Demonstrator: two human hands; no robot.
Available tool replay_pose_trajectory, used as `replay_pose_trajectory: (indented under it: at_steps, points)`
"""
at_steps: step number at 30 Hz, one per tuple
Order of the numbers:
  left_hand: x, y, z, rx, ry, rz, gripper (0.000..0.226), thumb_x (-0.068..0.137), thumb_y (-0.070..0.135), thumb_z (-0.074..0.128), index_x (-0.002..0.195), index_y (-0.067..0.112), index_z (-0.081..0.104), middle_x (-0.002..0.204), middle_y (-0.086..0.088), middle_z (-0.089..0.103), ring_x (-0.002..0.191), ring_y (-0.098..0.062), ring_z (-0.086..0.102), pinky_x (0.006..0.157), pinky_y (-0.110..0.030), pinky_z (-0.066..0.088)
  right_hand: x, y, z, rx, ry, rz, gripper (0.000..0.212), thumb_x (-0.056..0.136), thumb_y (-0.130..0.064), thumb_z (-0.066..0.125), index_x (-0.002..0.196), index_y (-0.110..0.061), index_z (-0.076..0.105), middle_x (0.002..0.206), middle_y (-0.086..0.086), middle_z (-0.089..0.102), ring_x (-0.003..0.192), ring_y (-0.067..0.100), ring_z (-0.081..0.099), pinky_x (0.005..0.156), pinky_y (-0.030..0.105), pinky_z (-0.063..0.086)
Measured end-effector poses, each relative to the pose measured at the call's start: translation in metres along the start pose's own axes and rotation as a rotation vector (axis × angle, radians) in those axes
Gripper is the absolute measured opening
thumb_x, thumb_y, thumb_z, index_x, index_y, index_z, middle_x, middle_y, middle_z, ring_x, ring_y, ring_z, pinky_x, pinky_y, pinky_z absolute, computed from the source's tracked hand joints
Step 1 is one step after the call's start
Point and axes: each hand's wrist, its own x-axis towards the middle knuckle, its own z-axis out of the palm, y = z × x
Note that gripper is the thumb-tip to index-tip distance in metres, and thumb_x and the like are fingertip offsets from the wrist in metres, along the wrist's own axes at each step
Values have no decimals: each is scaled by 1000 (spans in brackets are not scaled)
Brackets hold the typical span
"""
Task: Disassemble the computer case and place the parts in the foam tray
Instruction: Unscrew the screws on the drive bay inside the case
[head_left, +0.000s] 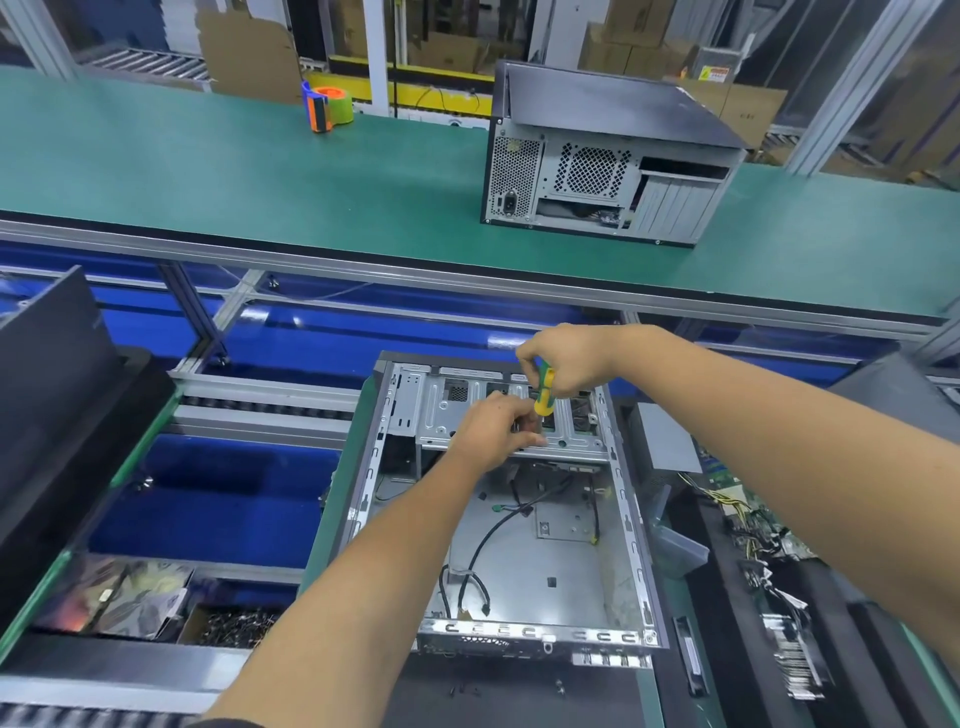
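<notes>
An open computer case (519, 561) lies flat in front of me, with loose black cables on its bare metal floor. At its far end sits a silver drive cage (447, 410). My right hand (566, 358) grips a yellow-green screwdriver (544, 391) held upright over the cage. My left hand (498, 428) rests on the cage just below the screwdriver, fingers pinched around its tip; what they pinch is hidden. A black foam tray (727, 618) at right holds a circuit board with wires (753, 525).
A second closed computer case (608, 166) stands on the green conveyor belt (208, 171) beyond, along with an orange and green tape dispenser (327, 108). A box of small screws (234, 626) and anti-static bags (119, 597) lie at lower left. Black panels lean at far left.
</notes>
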Motion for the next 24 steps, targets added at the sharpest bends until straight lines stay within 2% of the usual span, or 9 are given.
replay_pose_trajectory:
  at_steps: [1, 3, 5, 8, 11, 14, 16, 19, 24]
  points:
    - [0, 1, 0, -6, 1, -1, 27, 82, 42, 83, 75, 33, 58, 83, 12, 64, 89, -14, 53, 79, -37, 48, 0, 1, 0, 43, 10, 47, 6, 89, -14, 62, 93, -12, 58, 78, 0, 58, 65, 19, 52, 60, 34, 43]
    - [0, 1, 0, -9, 0, -3, 37, 82, 42, 83, 69, 39, 48, 85, 12, 67, 90, -15, 53, 78, -37, 48, -1, 1, -1, -49, 18, 146, 19, 100, -33, 49, 92, -16, 52, 78, 4, 57, 62, 21, 53, 59, 34, 39]
    - [0, 2, 0, -19, -7, -6, 35, 82, 42, 83, 72, 39, 49, 84, 13, 65, 90, -15, 53, 77, -38, 48, -1, -1, -2, -245, -2, 161, 28, 106, -29, 36, 82, -18, 45, 78, 5, 54, 64, 20, 53, 55, 34, 34]
    - [-1, 2, -1, -43, -6, -7, 29, 81, 41, 84, 77, 37, 56, 81, 15, 63, 89, -15, 53, 76, -37, 48, 4, -6, -3, -254, -7, 137, 31, 108, -25, 31, 81, -19, 45, 76, 0, 49, 68, 18, 47, 56, 34, 30]
    - [0, 2, -1, -53, -1, -18, 31, 80, 41, 85, 73, 37, 54, 81, 14, 65, 88, -14, 53, 76, -36, 48, 5, -10, -9, -253, -66, 143, 20, 105, -23, 35, 93, -16, 49, 77, 1, 52, 63, 17, 44, 56, 34, 30]
    - [1, 1, 0, -48, 1, -30, 39, 79, 40, 85, 68, 38, 48, 80, 13, 65, 88, -14, 53, 76, -36, 48, 5, -6, -11, -134, -74, 132, 13, 99, -15, 48, 87, -15, 47, 77, 2, 51, 61, 18, 41, 56, 31, 32]
    - [1, 1, 1, -49, 1, -31, 39, 79, 40, 86, 69, 37, 48, 81, 13, 65, 88, -14, 53, 76, -36, 48, 3, -4, -12, -44, -69, 102, 11, 91, -6, 56, 83, -13, 54, 82, 2, 59, 65, 17, 47, 57, 30, 37]
    - [1, 0, 0, -47, -2, -23, 32, 79, 40, 85, 76, 33, 54, 84, 12, 67, 89, -15, 53, 76, -36, 47, 0, 1, -7, 19, -50, 82, 22, 82, 3, 55, 75, -16, 64, 91, 11, 68, 77, 23, 58, 65, 39, 51]
    - [1, 0, 1, -47, 13, -9, 30, 79, 40, 86, 80, 31, 57, 87, 11, 70, 90, -14, 53, 76, -36, 47, -4, 12, 2, 25, 28, 110, 25, 84, -1, 59, 101, -19, 55, 72, 7, 53, 60, 22, 44, 53, 35, 36]
